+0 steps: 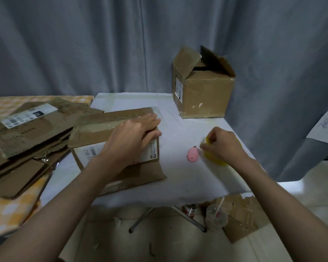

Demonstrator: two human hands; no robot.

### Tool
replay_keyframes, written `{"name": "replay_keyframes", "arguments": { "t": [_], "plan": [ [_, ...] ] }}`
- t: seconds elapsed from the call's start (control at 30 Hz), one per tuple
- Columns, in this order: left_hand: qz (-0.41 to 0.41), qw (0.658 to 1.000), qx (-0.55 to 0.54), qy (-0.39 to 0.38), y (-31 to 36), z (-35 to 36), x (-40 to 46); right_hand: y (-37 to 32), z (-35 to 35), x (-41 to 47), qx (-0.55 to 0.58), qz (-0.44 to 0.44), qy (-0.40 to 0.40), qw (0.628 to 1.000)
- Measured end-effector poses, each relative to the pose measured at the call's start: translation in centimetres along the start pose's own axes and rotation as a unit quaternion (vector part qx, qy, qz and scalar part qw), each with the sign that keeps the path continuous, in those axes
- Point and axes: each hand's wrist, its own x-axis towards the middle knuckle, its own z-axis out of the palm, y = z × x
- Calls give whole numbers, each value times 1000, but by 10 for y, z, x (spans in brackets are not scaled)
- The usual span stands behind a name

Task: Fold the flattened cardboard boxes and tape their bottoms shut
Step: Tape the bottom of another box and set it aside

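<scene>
While our left hand [134, 133] presses flat, fingers together, holding shut the brown cardboard box [114, 137] beneath them, our right hand [221, 143] pinches the yellow tape roll [216, 159], ready to seal.

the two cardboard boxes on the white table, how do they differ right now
The near box has its upward face closed with flaps down and tape across the seam; the far box stands with its top flaps open and raised.
The left hand presses on the near box; no hand touches the far box.
The near box sits by the flattened cardboard stack; the far box is at the table's back corner.
Both are brown, worn and labelled.
</scene>
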Motion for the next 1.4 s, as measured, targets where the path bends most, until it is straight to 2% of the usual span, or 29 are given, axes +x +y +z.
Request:
{"name": "replay_keyframes", "arguments": {
  "t": [0.07,0.17,0.27,0.4,0.53,0.7,0.9,1.2,1.27,1.4],
  "plan": [
    [17,1000,-18,-13,-6,-8,-8,-15,-6,4,22,-40,44,998],
    [44,998,-24,-22,-9,-14,-19,-58,-11,2,134,-146,94,976],
    [46,999,-27,-11,-9,-12,-25,-105,-9,2,228,-239,69,942],
    [58,997,-55,-12,-12,-12,-29,-136,9,17,233,-285,1,930],
    [58,996,-70,-11,-15,-15,-34,-142,19,30,233,-270,-47,933],
    [54,996,-73,-6,-13,-16,-36,-135,12,40,332,-191,-103,918],
    [40,995,-92,12,-11,-13,-37,-126,14,39,399,-151,-146,893],
    [25,997,-31,70,1,-4,-42,-122,6,37,451,-105,-202,863],
    [25,996,-23,83,2,-3,-43,-123,6,38,445,-96,-208,866],
    [21,997,-17,78,1,-2,-42,-123,5,40,367,-93,-185,907]
  ]
}}
